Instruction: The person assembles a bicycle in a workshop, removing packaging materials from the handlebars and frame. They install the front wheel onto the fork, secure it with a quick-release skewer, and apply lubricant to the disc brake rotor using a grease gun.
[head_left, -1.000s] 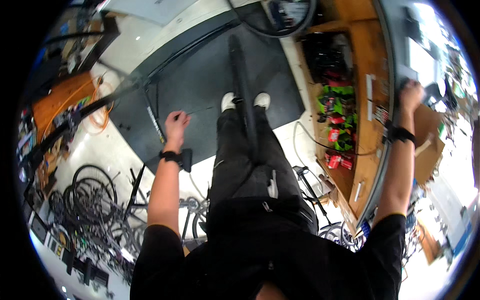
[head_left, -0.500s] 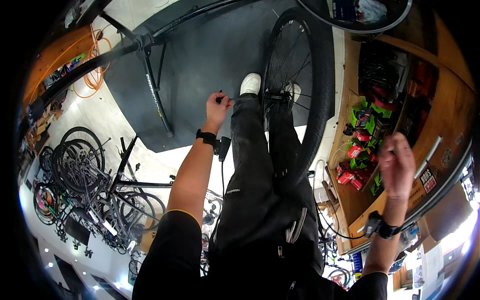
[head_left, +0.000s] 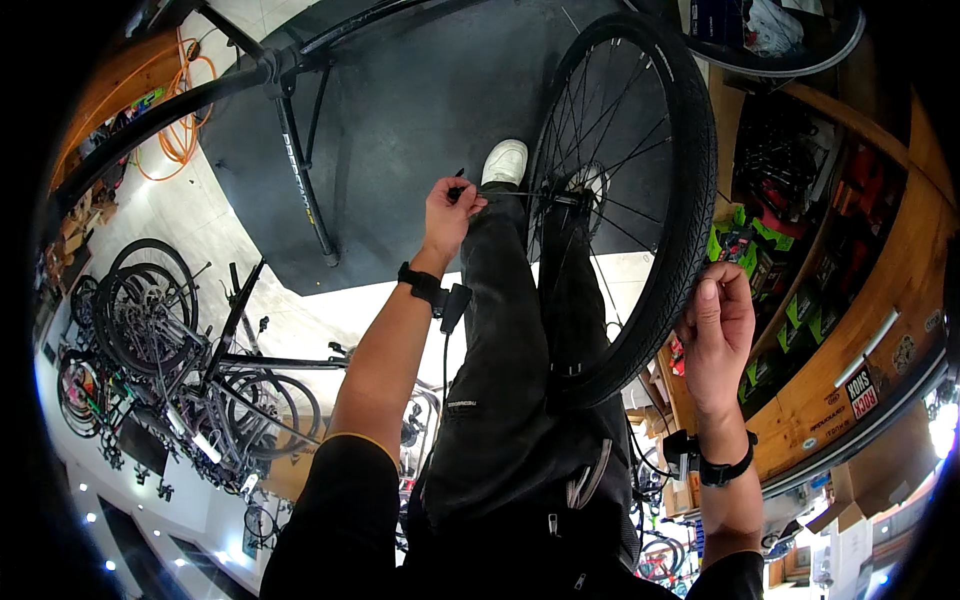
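Observation:
A bicycle wheel [head_left: 690, 230] with a black tire stands tilted between my legs, its hub [head_left: 566, 198] in front of my shins. My left hand [head_left: 452, 215] is closed on a thin rod with a black end piece, which looks like a quick-release skewer [head_left: 512, 192]. The rod points sideways from my fingers to the hub; whether its tip sits inside the axle I cannot tell. Beside the tire's right edge is my right hand [head_left: 718, 335], its thumb and fingers curled together. What that pinch holds, if anything, is hidden.
A black stand [head_left: 300, 170] rises on the dark mat [head_left: 420, 110] at left. Behind it lie an orange hose [head_left: 180, 140] and several parked bicycles [head_left: 170, 330]. At right, a wooden shelf [head_left: 850, 330] holds tools and small boxes; another wheel rim [head_left: 800, 65] is at top right.
My right hand has come inward from the shelf to the tire's edge. The wheel has tilted toward the right, showing more of its spokes. My left hand keeps its hold and has shifted slightly right.

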